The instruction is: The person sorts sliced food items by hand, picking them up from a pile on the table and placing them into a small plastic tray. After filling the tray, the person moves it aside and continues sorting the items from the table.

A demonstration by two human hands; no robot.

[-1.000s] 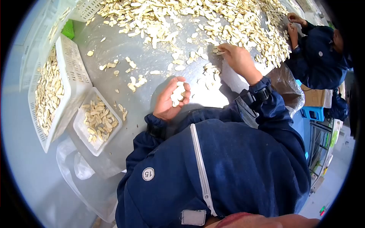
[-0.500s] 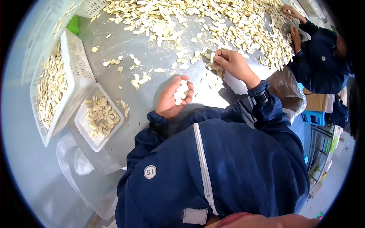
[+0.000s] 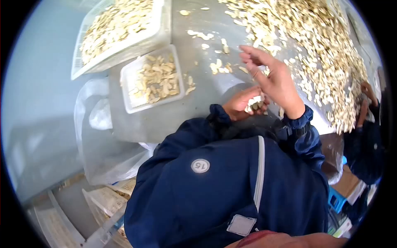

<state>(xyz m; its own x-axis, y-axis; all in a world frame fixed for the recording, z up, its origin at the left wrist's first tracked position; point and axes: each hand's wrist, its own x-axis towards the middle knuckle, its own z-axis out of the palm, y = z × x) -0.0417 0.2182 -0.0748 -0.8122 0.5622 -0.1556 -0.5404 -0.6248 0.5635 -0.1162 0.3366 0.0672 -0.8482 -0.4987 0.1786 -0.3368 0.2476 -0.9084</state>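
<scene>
The view has swung left since the last frame. Over the table point(image 3: 198, 107), beside the heap point(image 3: 326, 49), I see the right hand point(image 3: 276, 80) hanging with fingers spread (empty, I think) just above the left hand point(image 3: 240, 103), which curls round a handful of slices point(image 3: 254, 103). The tray point(image 3: 153, 78) lies further left.

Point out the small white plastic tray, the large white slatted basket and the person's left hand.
small white plastic tray point(image 3: 156, 105): head view, near rim.
large white slatted basket point(image 3: 124, 57): head view, side wall.
left hand point(image 3: 237, 103): head view, middle, cupping pale slices point(image 3: 254, 101).
</scene>
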